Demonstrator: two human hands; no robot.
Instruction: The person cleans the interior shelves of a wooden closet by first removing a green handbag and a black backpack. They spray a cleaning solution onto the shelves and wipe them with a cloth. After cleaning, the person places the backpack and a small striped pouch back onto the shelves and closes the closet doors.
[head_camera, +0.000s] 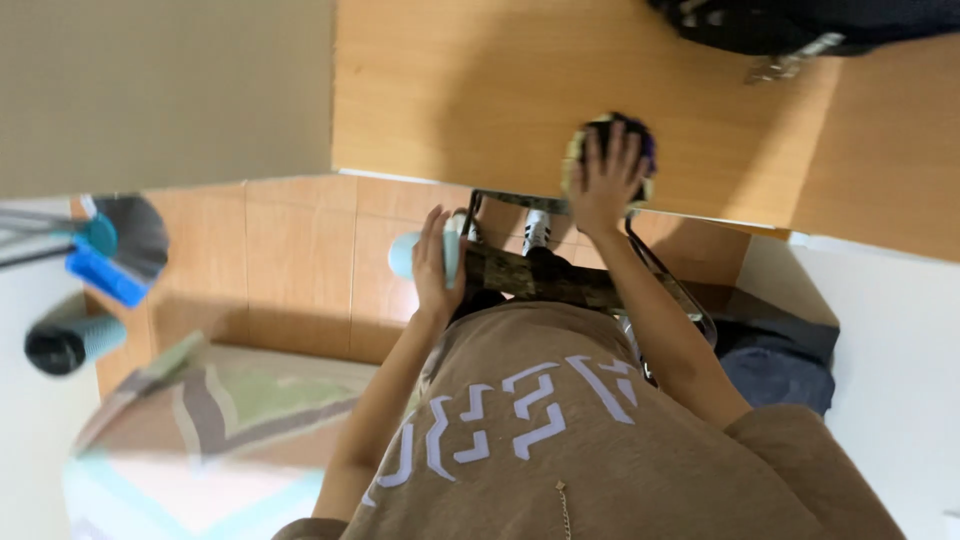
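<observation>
R hand (605, 182) lay flat on a round pad (578, 152), yellowish at rim w/ dark purple showing at the far side. Fingers were spread and released, pressing down rather than gripping. The pad sat on the wooden desk (470, 90), close to its near edge and right of centre. L hand (437, 262) was off the desk, held lower over the floor side, fingers clenched round a pale blue bottle (403, 255). Its top was hidden behind the hand, so I couldn't tell the nozzle type. Dark bag (800, 25) w/ a metal buckle sat on the desk at far right, well apart from the pad. Below the desk edge were a dark metal frame (665, 285) and a striped sneaker (537, 230). Orange tiled floor (290, 260) lay to the left, w/ a patterned rug (220, 420) nearer and a blue brush-like item (105, 272) at far left, blurred. Judgement: the step in hand looked like wiping the desk top, pad down and bottle kept ready in the other hand. The next move would prob. call for even palm pressure to slide the pad w/o it slipping off the near edge, steering clear of the bag.
</observation>
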